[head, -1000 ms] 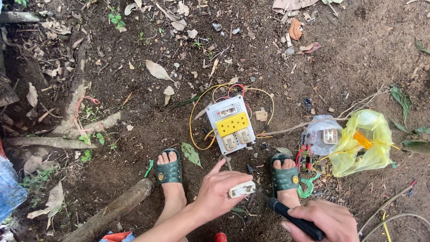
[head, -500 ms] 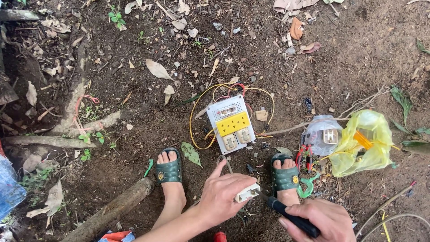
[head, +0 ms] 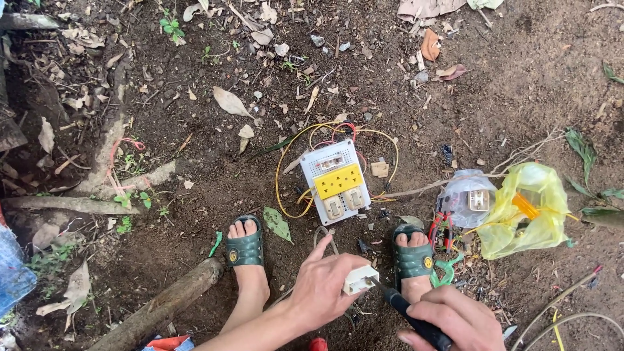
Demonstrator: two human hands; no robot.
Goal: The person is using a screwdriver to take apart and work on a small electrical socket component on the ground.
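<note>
My left hand (head: 325, 286) grips a small white socket part (head: 359, 279) low in the view, between my two feet in green sandals. My right hand (head: 452, 322) holds a black-handled screwdriver (head: 409, 317) whose tip touches the side of that white part. Just beyond the hands, a white perforated board (head: 333, 181) lies on the soil, carrying a yellow socket block, beige sockets and a loop of yellow and red wires (head: 286, 170).
A yellow plastic bag (head: 528, 209) and a clear bag with a socket (head: 469, 198) lie at the right. A thick stick (head: 159, 305) and roots (head: 97, 175) lie at the left. Dry leaves and stones litter the dirt. A green clip (head: 446, 272) sits by my right foot.
The left hand has turned the white part so that it faces the screwdriver, and the right hand has brought the tip up against it. The board and bags stay put.
</note>
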